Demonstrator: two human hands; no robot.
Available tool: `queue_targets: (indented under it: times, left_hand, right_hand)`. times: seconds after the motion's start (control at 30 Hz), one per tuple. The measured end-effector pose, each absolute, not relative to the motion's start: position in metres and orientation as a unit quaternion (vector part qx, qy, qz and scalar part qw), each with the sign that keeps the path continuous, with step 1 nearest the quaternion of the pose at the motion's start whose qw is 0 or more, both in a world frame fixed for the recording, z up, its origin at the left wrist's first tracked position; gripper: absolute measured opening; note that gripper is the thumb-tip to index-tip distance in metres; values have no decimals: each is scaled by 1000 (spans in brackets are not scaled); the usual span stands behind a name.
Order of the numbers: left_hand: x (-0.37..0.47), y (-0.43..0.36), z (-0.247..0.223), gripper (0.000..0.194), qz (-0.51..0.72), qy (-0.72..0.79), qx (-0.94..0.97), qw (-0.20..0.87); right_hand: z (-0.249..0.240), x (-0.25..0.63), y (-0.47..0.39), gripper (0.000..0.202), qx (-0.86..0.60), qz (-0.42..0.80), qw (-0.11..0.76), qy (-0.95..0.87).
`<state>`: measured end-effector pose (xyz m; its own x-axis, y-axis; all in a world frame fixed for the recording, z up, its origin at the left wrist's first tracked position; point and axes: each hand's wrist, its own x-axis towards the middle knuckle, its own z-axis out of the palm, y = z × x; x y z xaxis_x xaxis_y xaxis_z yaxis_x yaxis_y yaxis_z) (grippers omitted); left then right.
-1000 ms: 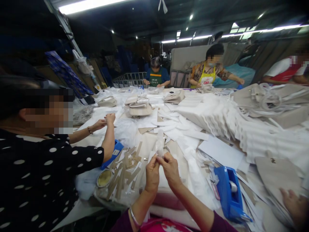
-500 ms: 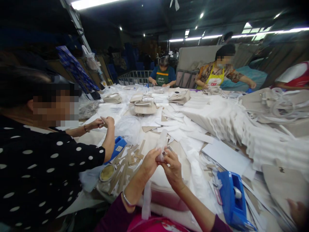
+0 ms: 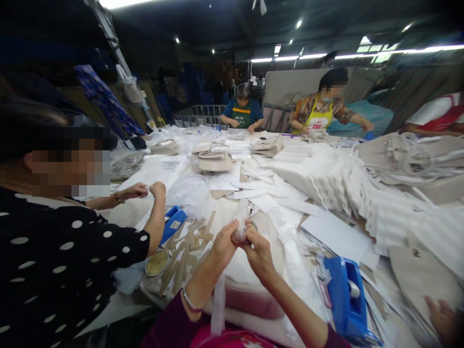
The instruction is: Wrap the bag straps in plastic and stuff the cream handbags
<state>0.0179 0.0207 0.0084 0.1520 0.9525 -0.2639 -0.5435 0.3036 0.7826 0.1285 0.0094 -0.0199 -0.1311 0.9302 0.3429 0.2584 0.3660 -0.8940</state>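
A narrow strip of thin white wrapping (image 3: 240,212) stands up between my two hands, over a beige bag (image 3: 250,295) lying on the table in front of me. My left hand (image 3: 225,240) grips the lower part of the wrapping from the left. From the right, my right hand (image 3: 258,245) pinches the same wrapping with its fingertips. A bit of metal hardware shows just behind the wrapping. A loose white strip (image 3: 218,304) hangs down over the near side of the bag.
Blue tape dispensers stand at the right (image 3: 350,295) and left (image 3: 174,223). Cardboard strips (image 3: 188,249) and a round tin (image 3: 157,262) lie left. White foam sheets (image 3: 333,179) are piled right. A person in polka dots works at the left; a hand (image 3: 444,316) touches a beige piece.
The view has shifted slightly. My right fingers have closed in more tightly on the wrapping, while my left hand keeps its hold. The neighbour's hands at the left have moved slightly apart.
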Motion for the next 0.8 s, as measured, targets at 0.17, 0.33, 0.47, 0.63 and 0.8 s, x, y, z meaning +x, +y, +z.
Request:
queue_targets:
  times: [0.17,0.33,0.47,0.63,0.8]
  left_hand:
    - [9,20,1,39,506,400,315,696]
    - [14,13,-14,41,543,469,320,619]
    - [5,16,-19,36,518,421,268,695]
    - [-1,10,-32,35,523,462,282,658]
    - [-10,16,-41,25,506,430,279,694]
  right_hand:
    - [-33,125,5,14,-437,290,459,-717]
    - [-37,115,5,9,-520,429,414,-611]
    - [-49,113,1,16,-429,353,474,-683]
    - [-58,103,-5,10,-488,458,426,-608]
    - [-67,92,-9,10,-474,400,481,-619]
